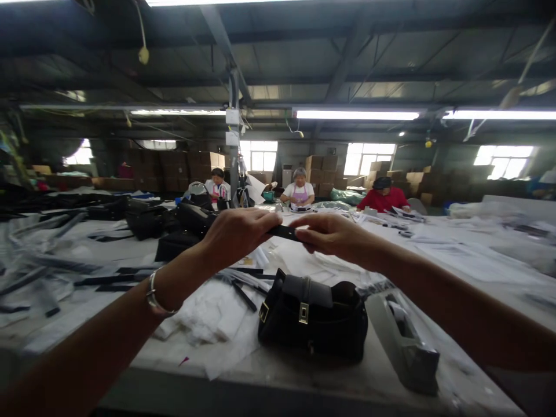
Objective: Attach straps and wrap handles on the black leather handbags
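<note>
Both of my hands are raised over the table, fingers pinched on a short black strap (284, 232) stretched between them. My left hand (241, 227) grips the strap's left end, and a silver bracelet (153, 296) circles that wrist. At the other end, the thumb and fingers of my right hand (332, 233) close on it. Below them a black handbag (313, 318) stands upright near the table's front edge, with a gold clasp on its front and a gold buckle at its left side. Parts of the strap are hidden by my fingers.
A grey tape dispenser (408, 341) stands right of the handbag. White tissue paper (212, 313) and loose black straps (108, 281) lie to the left. Several black bags (147, 217) are piled behind. Three people sit across the table, with stacked cartons (321, 171) beyond.
</note>
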Available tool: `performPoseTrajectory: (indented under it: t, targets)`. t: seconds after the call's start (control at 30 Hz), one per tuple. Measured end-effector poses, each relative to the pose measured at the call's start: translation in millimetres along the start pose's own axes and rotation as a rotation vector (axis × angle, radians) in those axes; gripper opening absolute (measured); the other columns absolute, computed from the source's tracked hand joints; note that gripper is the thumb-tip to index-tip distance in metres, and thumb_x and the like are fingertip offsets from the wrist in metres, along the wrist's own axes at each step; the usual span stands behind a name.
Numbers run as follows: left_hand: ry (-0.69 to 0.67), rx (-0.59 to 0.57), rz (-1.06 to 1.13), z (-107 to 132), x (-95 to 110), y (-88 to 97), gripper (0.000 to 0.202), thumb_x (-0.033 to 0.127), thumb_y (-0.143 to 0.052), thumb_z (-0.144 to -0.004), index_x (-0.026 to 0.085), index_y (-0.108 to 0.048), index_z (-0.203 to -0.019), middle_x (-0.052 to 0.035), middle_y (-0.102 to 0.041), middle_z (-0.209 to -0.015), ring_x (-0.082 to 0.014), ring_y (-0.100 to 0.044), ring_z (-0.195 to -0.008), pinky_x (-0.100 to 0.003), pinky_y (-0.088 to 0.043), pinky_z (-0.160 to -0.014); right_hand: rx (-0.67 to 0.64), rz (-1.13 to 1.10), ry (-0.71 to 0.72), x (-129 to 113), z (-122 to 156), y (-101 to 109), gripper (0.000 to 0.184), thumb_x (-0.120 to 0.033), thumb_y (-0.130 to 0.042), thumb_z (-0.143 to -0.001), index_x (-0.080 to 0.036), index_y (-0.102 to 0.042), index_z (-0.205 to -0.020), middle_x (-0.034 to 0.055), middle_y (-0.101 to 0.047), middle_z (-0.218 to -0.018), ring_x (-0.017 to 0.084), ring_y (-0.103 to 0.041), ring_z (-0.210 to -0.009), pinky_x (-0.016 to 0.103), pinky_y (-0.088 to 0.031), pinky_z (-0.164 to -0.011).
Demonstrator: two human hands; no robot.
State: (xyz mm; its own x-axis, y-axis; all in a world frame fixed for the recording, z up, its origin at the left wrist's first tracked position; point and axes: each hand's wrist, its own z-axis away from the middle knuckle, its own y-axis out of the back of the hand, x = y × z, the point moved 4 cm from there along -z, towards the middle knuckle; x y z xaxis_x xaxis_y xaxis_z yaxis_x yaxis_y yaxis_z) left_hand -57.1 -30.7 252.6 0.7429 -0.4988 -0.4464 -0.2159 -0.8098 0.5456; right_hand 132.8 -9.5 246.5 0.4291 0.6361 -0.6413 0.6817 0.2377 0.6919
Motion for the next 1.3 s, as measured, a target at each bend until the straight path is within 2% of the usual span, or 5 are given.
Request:
performPoseTrajectory:
  t: [0.27, 0.47, 0.6, 1.0, 1.3]
  targets:
    - [0.085, -0.127, 0.496, 35.5, 21.0, -51.6, 0.026, 0.042, -0.05, -0.096, 0.022, -0.065, -0.103, -0.0042, -0.074, -0.092, -0.0186, -0.069, -0.081, -0.024, -0.045, -0.065, -0.242, -0.055, -0.235, 29.1, 26.3, -15.8, 0.044, -0.059, -0.052, -0.089, -0.017, -0.065, -0.086, 0.0019, -0.067, -0.076, 0.01, -0.054, -0.055, 0.022, -0.038, -0.049]
    - [0.811, -0.18, 1.082, 97.5, 39.4, -127.0, 0.045, 0.045, -0.073, -0.078, 0.021, -0.057, -0.112, -0.0075, -0.069, -0.104, -0.0215, -0.066, -0.09, -0.029, -0.051, -0.074, -0.033, -0.048, -0.18, 41.6, 20.6, -11.9, 0.037, -0.053, -0.055, -0.089, -0.018, -0.061, -0.08, -0.0004, -0.062, -0.067, 0.011, -0.056, -0.055, 0.023, -0.044, -0.052]
    - [0.873, -0.307, 1.126, 150.8, 64.8, -163.4, 0.044, 0.032, -0.084, -0.063, 0.02, -0.064, -0.099, -0.0061, -0.073, -0.088, -0.0251, -0.068, -0.081, -0.032, -0.051, -0.07, -0.003, -0.146, -0.249, 60.7, 32.1, -12.6, 0.034, -0.051, -0.057, -0.088, -0.018, -0.061, -0.082, -0.0011, -0.061, -0.064, 0.01, -0.055, -0.053, 0.022, -0.043, -0.049]
    - [0.858, -0.082, 1.096, 118.2, -2.1, -121.0, 0.033, 0.034, -0.081, -0.069, 0.02, -0.07, -0.097, -0.0062, -0.072, -0.097, -0.0235, -0.069, -0.089, -0.031, -0.055, -0.077, -0.01, -0.088, -0.333, 116.0, 50.8, -18.4, 0.035, -0.051, -0.053, -0.09, -0.019, -0.065, -0.08, -0.0019, -0.059, -0.059, 0.01, -0.05, -0.049, 0.023, -0.038, -0.047]
    - [0.945, 0.065, 1.606, 70.0, 17.6, -133.9, 0.04, 0.022, -0.086, -0.064, 0.016, -0.068, -0.099, -0.0016, -0.071, -0.087, -0.0157, -0.066, -0.081, -0.026, -0.053, -0.077, -0.014, -0.195, -0.323, 113.9, 42.9, -37.8, 0.045, -0.059, -0.056, -0.085, -0.017, -0.063, -0.072, -0.0044, -0.049, -0.051, 0.01, -0.041, -0.045, 0.023, -0.031, -0.045]
